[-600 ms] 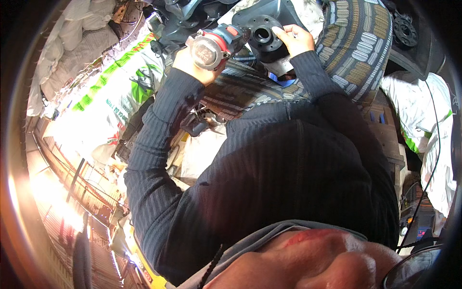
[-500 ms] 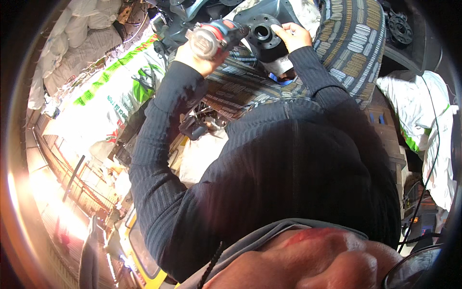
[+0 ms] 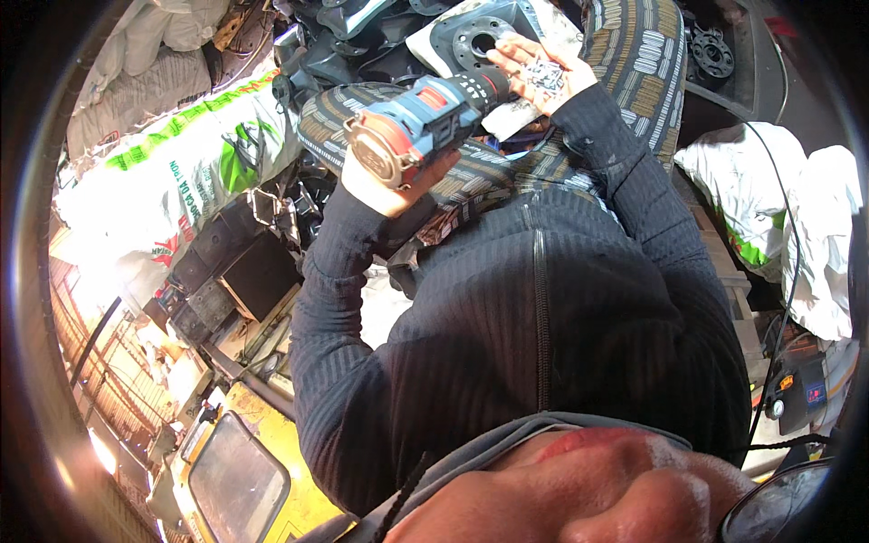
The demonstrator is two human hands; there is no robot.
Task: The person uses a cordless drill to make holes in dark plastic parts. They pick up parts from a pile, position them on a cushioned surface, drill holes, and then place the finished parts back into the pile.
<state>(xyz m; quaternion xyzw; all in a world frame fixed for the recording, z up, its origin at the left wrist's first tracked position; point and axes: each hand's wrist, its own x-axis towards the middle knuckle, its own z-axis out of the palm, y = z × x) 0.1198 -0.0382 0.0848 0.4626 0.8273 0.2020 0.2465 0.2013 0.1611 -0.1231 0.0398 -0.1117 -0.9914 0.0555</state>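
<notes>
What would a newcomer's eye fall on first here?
Probably the blue-and-red drill, gripped in the left hand at upper centre. Just right of it, the open right hand bears small shiny pieces on its palm. At lower left, a yellow-framed pane also stands out.

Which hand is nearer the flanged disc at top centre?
Right: the right hand is just beside the flanged disc; the left hand, gripping a cordless drill, is farther, lower left.

My drill (image 3: 421,127) bears pale marks round its dark collar (image 3: 480,89), too small to read; the white sack (image 3: 190,163) on my left carries dark and red lettering.
</notes>
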